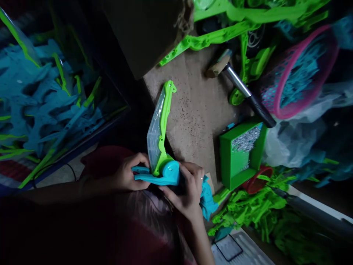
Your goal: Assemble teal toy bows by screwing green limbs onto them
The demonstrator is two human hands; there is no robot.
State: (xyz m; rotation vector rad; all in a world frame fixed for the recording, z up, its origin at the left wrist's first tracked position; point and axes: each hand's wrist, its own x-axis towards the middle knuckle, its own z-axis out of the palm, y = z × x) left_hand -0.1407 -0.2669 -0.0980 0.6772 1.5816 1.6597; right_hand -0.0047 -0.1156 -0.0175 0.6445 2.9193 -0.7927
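Observation:
Both my hands hold one plastic toy piece over my lap. My left hand point(129, 172) grips the flat blue part point(146, 176) at its left end. My right hand point(186, 187) wraps the round blue hub point(171, 171) from the right. A green arm point(165, 114) with a clear plastic cover point(153, 132) rises from the hub, pointing away from me. More blue plastic point(207, 200) shows under my right hand.
A hammer point(242, 86) lies on the brown floor point(193, 106). A green box point(228, 162) holds small metal screws. A pink basket point(298, 70) holds blue parts. Green parts point(248, 213) are heaped at right, blue parts point(41, 106) at left. A cardboard box point(143, 33) stands ahead.

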